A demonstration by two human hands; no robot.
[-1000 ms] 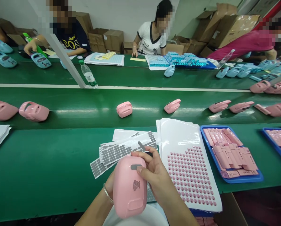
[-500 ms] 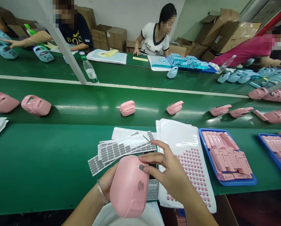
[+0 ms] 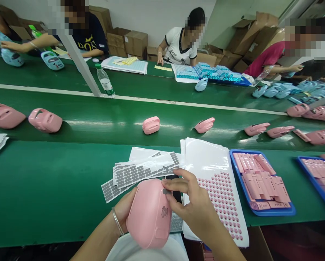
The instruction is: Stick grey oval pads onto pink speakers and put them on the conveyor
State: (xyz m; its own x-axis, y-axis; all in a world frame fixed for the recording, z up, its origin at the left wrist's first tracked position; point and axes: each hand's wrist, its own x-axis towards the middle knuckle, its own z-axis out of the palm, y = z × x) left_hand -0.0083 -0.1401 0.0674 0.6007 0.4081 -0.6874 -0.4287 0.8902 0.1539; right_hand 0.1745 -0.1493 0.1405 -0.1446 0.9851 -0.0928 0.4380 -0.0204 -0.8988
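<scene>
Shell: The pink shell (image 3: 148,214) was tilted in front of you, its small print (image 3: 164,211) towards its right edge.
Left hand: Your left hand (image 3: 126,206) cupped the shell's left side; its fingers curled out of sight behind, so I could not tell how they were spread.
Right hand: Your right hand (image 3: 189,194) was at the shell's upper right, thumb at the grey sticker (image 3: 165,191), another fingertip on the shell's top edge, the fingers partly spread.
Sticker: It was above the print on the shell. The step seemed to be settling it there; that called for squaring it up first, then pressing from one end to the other so no edge lifted or air was trapped.
Grip: A firm left hand probably mattered most, as the glossy, rounded shell looked apt to turn under your thumb.
Tool: The thin tool (image 3: 168,169) stuck out beyond your index fingertip, above and right of the shell; its point was best held off the plastic, to avoid a scratch. Its other end was hidden, and I could not tell which fingers pinched it.
Sheets: The label sheets (image 3: 140,175) lay beyond the shell, overlapping, the lower ones mostly covered.
Hard to see: Your thumb masked part of the sticker, so its seating was unclear. A black object (image 3: 177,196), right of the shell, was too covered to name.
</scene>
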